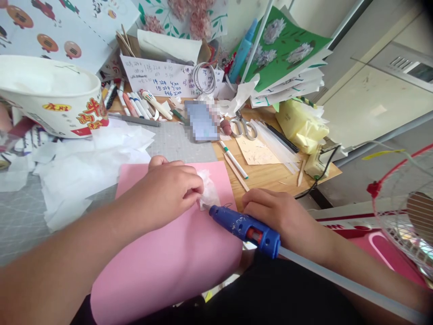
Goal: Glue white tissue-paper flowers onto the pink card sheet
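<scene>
A sheet of pink paper (pixel 169 266) lies in front of me, its near part bending down over the table edge. Near its upper right a crumpled piece of white tissue paper (pixel 210 189) rests on it. My left hand (pixel 176 187) pinches the tissue's left edge between thumb and fingers. My right hand (pixel 274 210) is wrapped round a blue hot glue gun (pixel 237 224), whose handle is hidden by the hand. The nozzle points left and meets the tissue's lower edge close to my left fingertips. A long translucent glue stick (pixel 338 275) sticks out of its back.
A paper noodle tub (pixel 50 97) and white tissue sheets (pixel 91 158) are on the left. Behind are markers (pixel 135 106), a phone (pixel 203 121), scissors (pixel 244 126) and a yellow packet (pixel 301 126). A wire fan guard (pixel 406 212) is at right.
</scene>
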A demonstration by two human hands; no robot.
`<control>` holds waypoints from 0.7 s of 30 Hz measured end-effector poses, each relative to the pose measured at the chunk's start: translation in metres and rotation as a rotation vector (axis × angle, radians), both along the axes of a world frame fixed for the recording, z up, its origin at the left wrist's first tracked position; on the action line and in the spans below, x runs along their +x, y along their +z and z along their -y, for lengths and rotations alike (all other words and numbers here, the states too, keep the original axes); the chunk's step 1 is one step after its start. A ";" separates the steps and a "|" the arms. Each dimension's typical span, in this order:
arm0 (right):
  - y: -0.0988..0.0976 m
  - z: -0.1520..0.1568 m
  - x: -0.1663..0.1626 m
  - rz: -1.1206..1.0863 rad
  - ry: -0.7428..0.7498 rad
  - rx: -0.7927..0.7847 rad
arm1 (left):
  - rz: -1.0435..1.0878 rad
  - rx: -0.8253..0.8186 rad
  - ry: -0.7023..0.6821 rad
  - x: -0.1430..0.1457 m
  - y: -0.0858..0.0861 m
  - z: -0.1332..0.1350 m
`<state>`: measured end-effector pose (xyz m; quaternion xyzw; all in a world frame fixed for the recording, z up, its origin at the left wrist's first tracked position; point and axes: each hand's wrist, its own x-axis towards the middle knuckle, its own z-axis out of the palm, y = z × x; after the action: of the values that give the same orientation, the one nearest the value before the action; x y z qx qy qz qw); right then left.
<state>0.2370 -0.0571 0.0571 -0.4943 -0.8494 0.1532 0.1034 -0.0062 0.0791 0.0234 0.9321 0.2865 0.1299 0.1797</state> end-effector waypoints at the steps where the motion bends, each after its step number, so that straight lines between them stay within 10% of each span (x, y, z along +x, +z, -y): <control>1: 0.000 0.000 -0.001 0.041 0.007 0.028 | -0.018 -0.012 0.001 0.000 0.002 0.000; 21: -0.002 0.003 -0.023 0.291 0.001 0.352 | -0.122 -0.066 0.024 0.003 0.008 -0.002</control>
<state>0.2144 -0.0603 0.0550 -0.4852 -0.8692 -0.0702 0.0646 -0.0028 0.0813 0.0311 0.9282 0.3124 0.0654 0.1911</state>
